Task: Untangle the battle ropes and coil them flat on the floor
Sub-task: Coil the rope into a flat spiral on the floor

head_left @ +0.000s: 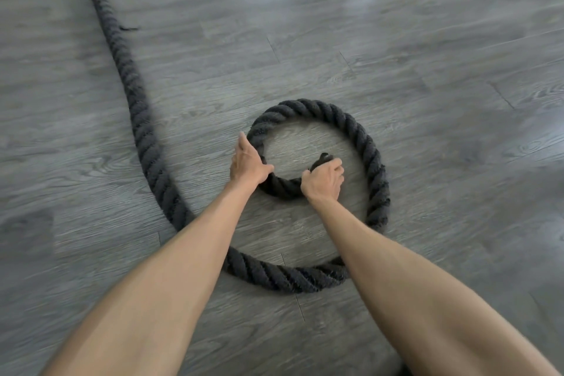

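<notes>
One loop of rope (pixel 360 131) being held flat on floor (pixel 396 55): rope end at 6 o'clock being gripped by right hand (pixel 323 181), fingers curled; 9 o'clock side being pressed by left hand (pixel 247 163), fingers straight.

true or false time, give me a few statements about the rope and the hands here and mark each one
1. The right hand grips the rope end inside the loop. True.
2. The left hand is clear of the rope. False: it presses against the loop's left side.
3. The rope is stacked in several layers. False: it lies flat, one loop with a second turn starting round it.
4. The rope's free length runs off to the upper left. True.
5. The floor is carpet. False: it is grey wood-look planks.
</notes>
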### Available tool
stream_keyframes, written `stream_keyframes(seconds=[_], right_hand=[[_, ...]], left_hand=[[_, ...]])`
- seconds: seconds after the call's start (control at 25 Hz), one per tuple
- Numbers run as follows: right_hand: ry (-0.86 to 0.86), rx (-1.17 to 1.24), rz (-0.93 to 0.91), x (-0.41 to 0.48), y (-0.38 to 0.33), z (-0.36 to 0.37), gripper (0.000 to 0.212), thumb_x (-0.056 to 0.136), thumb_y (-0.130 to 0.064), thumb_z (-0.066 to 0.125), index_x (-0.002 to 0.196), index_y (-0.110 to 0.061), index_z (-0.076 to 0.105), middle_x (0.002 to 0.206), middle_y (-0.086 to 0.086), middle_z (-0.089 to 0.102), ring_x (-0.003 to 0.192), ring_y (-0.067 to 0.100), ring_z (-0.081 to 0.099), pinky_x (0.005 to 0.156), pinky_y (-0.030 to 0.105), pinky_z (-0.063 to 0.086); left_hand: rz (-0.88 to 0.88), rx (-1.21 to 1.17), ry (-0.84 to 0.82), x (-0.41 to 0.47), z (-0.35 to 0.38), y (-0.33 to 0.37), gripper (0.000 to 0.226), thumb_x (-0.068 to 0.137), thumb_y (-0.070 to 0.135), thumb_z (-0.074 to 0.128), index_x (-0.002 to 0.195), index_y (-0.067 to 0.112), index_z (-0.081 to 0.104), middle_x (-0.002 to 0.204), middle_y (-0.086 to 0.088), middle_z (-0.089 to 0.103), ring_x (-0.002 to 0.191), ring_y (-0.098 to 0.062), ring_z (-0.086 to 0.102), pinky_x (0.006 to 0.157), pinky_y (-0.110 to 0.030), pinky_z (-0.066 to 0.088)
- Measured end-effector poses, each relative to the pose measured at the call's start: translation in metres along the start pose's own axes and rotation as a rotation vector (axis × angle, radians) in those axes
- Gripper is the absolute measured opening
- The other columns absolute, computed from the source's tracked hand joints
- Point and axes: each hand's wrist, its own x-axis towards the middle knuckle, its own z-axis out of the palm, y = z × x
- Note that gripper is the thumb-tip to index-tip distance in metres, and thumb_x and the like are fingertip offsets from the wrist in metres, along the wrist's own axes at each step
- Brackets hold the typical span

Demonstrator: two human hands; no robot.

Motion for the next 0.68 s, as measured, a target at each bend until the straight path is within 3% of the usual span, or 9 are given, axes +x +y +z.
stream_keyframes(seconds=[0.08,0.24,0.32,0.48,0.68], right_hand=[[-0.099,-0.082,-0.186,0.013,-0.002,-0.002,0.059,0.089,-0.017,0.066,0.136,0.0,0.034,0.141,0.023,0.043,0.132,0.039,0.039,0.109,0.044,0.032],[-0.264,-0.283,-0.48,0.038,-0.011,-0.01,0.058,0.087,-0.011,0.061,0.14,-0.006,0.037,0.138,0.019,0.047,0.129,0.039,0.041,0.108,0.046,0.034],[-0.327,-0.438,-0.598,0.046,-0.014,-0.014,0.061,0.085,-0.006,0.056,0.143,-0.012,0.037,0.141,0.014,0.045,0.129,0.038,0.04,0.106,0.048,0.035],[-0.375,-0.691,-0.865,0.047,-0.013,-0.018,0.065,0.083,-0.002,0.057,0.143,-0.018,0.038,0.139,0.01,0.044,0.125,0.035,0.04,0.103,0.05,0.038],[-0.394,-0.786,-1.212,0.043,-0.02,-0.027,0.058,0.08,0.001,0.058,0.135,-0.014,0.045,0.129,0.012,0.041,0.109,0.031,0.044,0.094,0.044,0.045]], left_hand=[[0.008,0.076,-0.048,0.003,0.0,0.003,0.104,0.086,0.031,0.074,0.157,0.014,0.0,0.159,-0.017,0.019,0.143,-0.036,0.029,0.113,-0.044,0.033],[0.126,0.039,0.079,-0.002,0.003,-0.003,0.066,0.094,0.027,0.062,0.148,0.005,0.03,0.144,-0.02,0.039,0.131,-0.036,0.043,0.104,-0.042,0.04],[0.182,-0.009,0.085,-0.005,0.005,-0.005,0.061,0.092,0.023,0.065,0.143,0.003,0.036,0.138,-0.018,0.048,0.129,-0.034,0.046,0.104,-0.041,0.043],[0.207,0.071,-0.041,-0.007,0.005,-0.001,0.082,0.095,0.023,0.063,0.155,0.001,0.011,0.154,-0.016,0.033,0.144,-0.034,0.023,0.114,-0.042,0.029],[0.331,0.194,-0.103,-0.019,0.008,-0.009,0.106,0.086,0.039,0.073,0.155,-0.001,0.003,0.161,-0.016,0.018,0.147,-0.032,0.018,0.119,-0.042,0.024]])
